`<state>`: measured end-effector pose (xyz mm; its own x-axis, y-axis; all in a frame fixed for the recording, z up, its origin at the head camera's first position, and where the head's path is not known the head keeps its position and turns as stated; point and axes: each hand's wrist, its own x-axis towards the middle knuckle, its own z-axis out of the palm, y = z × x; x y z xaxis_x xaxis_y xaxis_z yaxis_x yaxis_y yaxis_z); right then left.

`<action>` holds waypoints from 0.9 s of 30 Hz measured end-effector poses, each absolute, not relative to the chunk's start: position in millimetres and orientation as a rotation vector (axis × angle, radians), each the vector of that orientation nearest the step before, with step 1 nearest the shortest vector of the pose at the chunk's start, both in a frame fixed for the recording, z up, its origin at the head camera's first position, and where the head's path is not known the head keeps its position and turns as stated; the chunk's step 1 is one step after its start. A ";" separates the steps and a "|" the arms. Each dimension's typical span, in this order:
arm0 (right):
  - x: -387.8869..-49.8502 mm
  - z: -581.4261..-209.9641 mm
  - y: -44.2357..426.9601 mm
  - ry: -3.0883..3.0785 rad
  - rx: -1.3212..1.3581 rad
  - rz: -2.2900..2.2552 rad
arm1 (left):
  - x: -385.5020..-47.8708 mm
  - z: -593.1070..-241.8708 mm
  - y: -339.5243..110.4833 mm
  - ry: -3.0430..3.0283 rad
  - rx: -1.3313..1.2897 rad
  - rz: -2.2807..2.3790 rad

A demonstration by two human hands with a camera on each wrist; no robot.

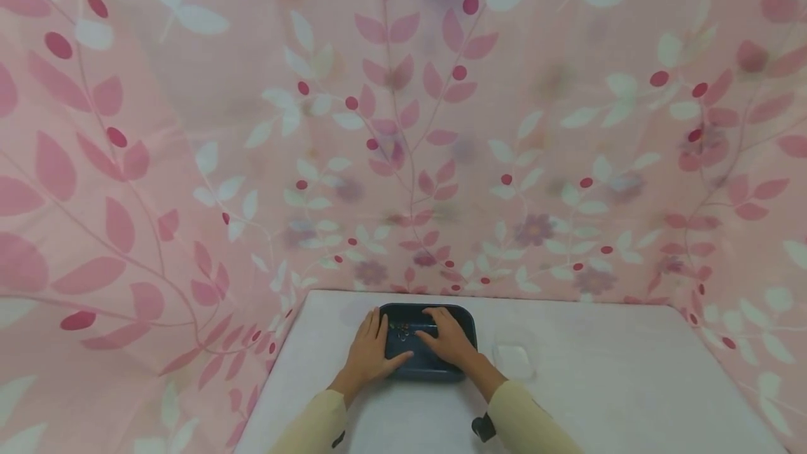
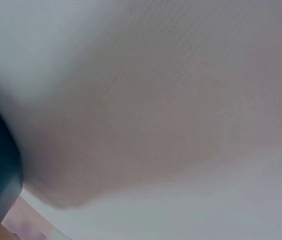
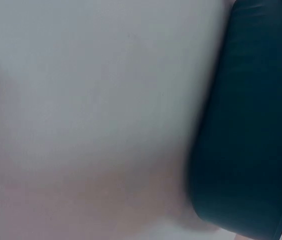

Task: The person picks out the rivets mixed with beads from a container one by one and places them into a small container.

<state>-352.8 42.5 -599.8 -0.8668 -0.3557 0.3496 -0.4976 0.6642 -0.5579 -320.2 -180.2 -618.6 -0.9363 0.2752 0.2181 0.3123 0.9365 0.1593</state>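
Pale sleeves point(image 1: 314, 424) frame a left hand point(image 1: 368, 352) and right hand point(image 1: 450, 342), both spread at a dark-blue tray point(image 1: 431, 374); small pieces point(image 1: 401, 331) lie loose inside, handling apparently unfinished.

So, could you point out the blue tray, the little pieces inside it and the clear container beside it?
Blue tray point(image 1: 429, 375): head view, on its near wall.
Little pieces point(image 1: 403, 329): head view, amid the loose cluster.
Clear container point(image 1: 513, 361): head view, on its visible middle.

Pink leaf-print cloth point(image 1: 403, 125) behind — pale table point(image 1: 618, 370), soft light
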 end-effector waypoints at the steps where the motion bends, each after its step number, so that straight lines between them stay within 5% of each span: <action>1: -353.8 -599.7 41.7 -2.673 0.692 0.993 | -320.5 -617.1 -179.6 -2.900 -0.439 -0.285; 27: -359.2 -609.3 32.4 -2.675 0.669 1.076 | -323.4 -623.1 -180.5 -2.861 -0.449 -0.287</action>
